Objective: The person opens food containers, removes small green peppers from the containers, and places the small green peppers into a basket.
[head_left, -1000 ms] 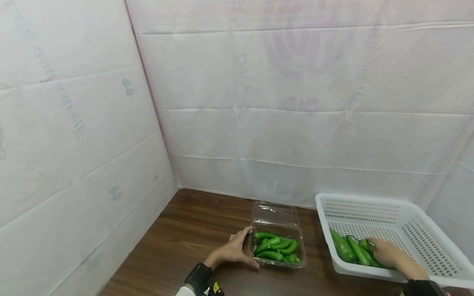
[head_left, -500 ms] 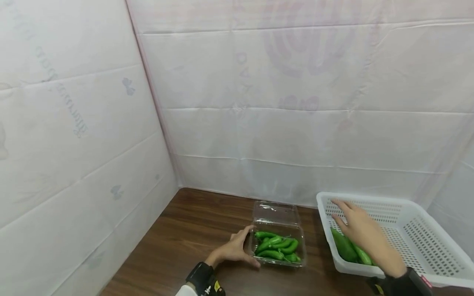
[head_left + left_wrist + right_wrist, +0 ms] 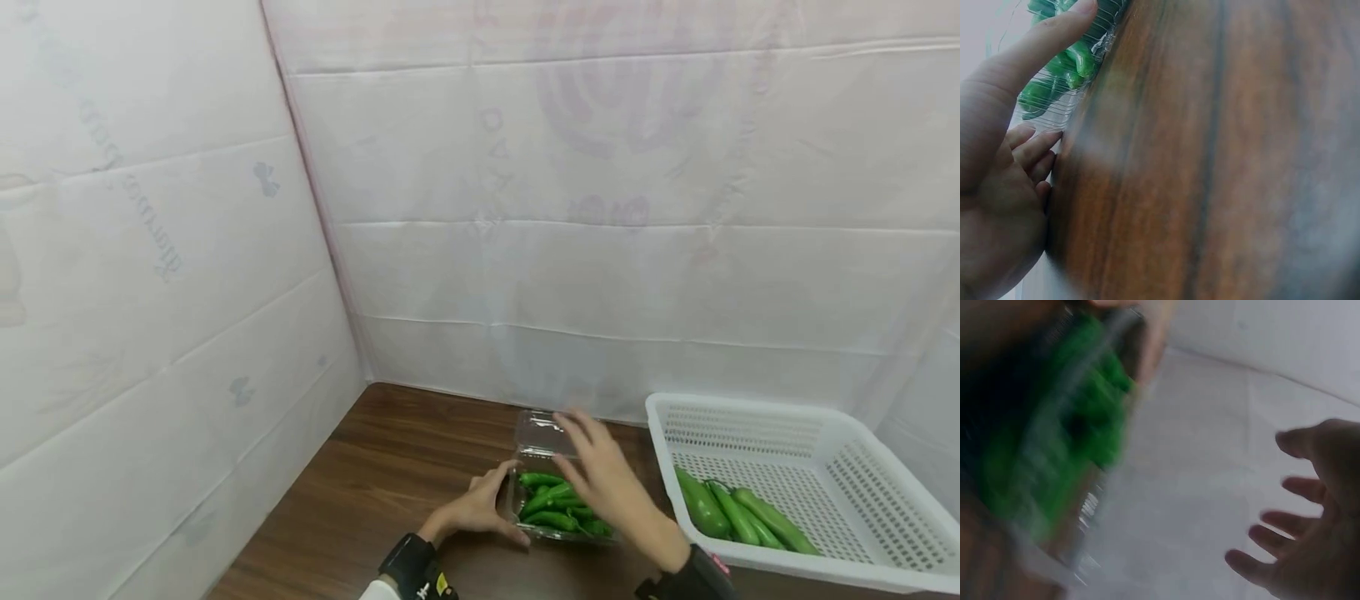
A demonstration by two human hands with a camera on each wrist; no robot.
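Note:
A clear plastic box (image 3: 519,500) with its lid (image 3: 542,432) folded back stands on the brown table (image 3: 397,467). It holds several small green peppers (image 3: 551,507). My left hand (image 3: 487,508) grips the box's left end, thumb at the near corner and fingers at the far one. The left wrist view shows that thumb (image 3: 1041,44) along the ribbed wall of the box (image 3: 1069,100), with green peppers (image 3: 1063,69) behind it. My right hand (image 3: 600,479) hovers above the box, fingers spread and holding nothing. The right wrist view is blurred: the right hand (image 3: 1300,519) is spread open beside green peppers (image 3: 1047,444).
A white perforated basket (image 3: 750,406) stands to the right of the box with three larger green peppers (image 3: 738,517) lying in it. White sheeted walls (image 3: 600,250) close the table at the back and on the left.
My right hand has left the basket, rising over its left rim and swinging left to hover above the box. It carries nothing. The left hand has stayed on the box.

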